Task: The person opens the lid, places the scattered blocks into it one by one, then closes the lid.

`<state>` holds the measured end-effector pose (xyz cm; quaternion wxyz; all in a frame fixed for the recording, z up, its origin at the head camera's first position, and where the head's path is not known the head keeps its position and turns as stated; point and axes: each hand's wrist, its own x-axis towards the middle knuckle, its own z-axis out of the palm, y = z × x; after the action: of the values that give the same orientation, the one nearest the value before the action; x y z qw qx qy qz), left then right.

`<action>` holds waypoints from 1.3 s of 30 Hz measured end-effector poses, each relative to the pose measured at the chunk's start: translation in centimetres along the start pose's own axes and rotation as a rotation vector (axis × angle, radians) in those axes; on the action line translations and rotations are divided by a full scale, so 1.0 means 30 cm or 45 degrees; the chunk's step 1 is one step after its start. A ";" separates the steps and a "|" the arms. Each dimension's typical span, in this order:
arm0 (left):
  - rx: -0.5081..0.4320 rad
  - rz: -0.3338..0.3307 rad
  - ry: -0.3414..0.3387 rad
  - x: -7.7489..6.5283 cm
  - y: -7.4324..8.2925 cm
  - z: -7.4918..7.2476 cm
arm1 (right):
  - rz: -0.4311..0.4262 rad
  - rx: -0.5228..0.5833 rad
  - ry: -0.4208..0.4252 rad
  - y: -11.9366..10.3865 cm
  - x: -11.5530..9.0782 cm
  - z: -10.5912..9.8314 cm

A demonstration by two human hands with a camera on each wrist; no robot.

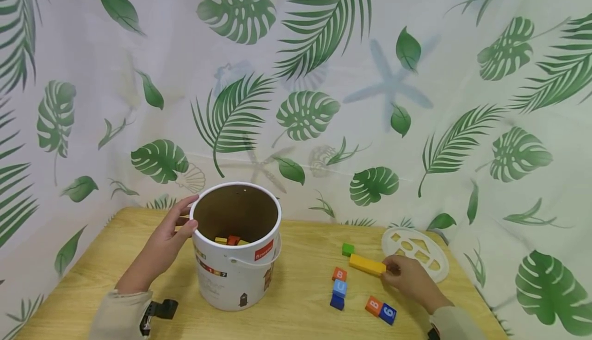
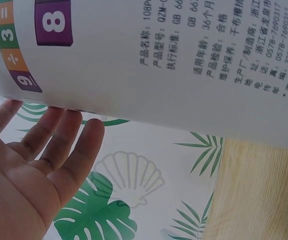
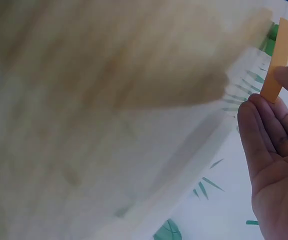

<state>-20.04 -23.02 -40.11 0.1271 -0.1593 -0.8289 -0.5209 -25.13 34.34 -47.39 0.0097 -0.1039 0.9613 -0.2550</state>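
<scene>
A white bucket (image 1: 236,283) with a wire handle and printed labels stands on the table, with several coloured blocks (image 1: 233,240) at its bottom. My left hand (image 1: 159,250) rests against the bucket's left side near the rim; in the left wrist view its fairly straight fingers (image 2: 76,150) touch the printed wall. On the right, my right hand (image 1: 411,278) pinches one end of a long yellow block (image 1: 367,264) between thumb and fingers. The right wrist view shows that block (image 3: 279,50) sticking out past the fingertips. A green cube (image 1: 348,249) lies by its far end.
Left of the right hand lie a red B cube (image 1: 339,274), a light blue U cube (image 1: 339,288) and a dark blue block (image 1: 337,302). Nearer are another red B cube (image 1: 373,305) and a blue 6 cube (image 1: 387,314). A white lid (image 1: 441,255) with cut-out shapes lies behind the right hand.
</scene>
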 end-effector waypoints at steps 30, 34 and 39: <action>0.017 0.012 0.005 0.000 0.006 0.000 | -0.324 -0.042 0.505 -0.261 0.059 -0.080; 0.012 0.012 0.004 0.000 0.007 0.002 | -0.384 -0.012 0.529 -0.329 0.081 -0.093; 0.007 0.008 -0.001 -0.002 0.008 0.003 | -0.431 0.032 0.509 -0.404 0.108 -0.107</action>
<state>-19.89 -22.84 -39.98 0.1290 -0.1618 -0.8299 -0.5181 -26.15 24.95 -38.53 -0.2220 -0.2105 0.9099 -0.2802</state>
